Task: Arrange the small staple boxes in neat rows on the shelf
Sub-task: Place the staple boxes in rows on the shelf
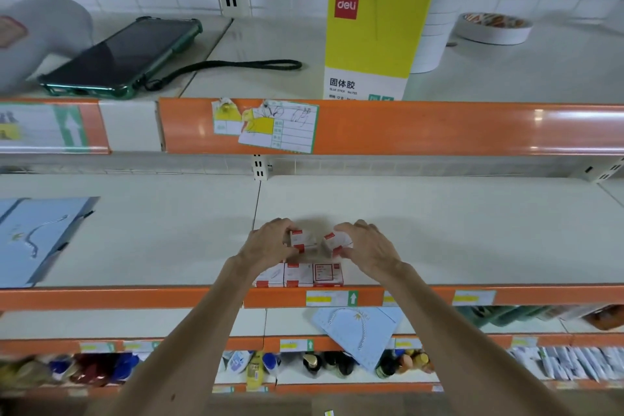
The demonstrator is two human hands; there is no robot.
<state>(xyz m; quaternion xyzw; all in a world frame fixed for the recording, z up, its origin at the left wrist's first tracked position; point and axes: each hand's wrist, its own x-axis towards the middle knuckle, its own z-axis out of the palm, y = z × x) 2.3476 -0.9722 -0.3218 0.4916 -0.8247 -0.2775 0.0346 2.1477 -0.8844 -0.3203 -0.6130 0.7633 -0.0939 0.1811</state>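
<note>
While reaching over the middle shelf [439,230], gripping one small staple box [301,240] in the left hand [270,243] and another staple box [336,241] in the right hand [369,246], fingers closing around each. Holding both just behind a front row of three boxes [299,274] sitting side by side at the shelf edge.

Both bare forearms are being stretched toward twelve o'clock, converging. The left hand [270,243] and right hand [366,246] are being held palm-down, fingers curled in a pinch.
</note>
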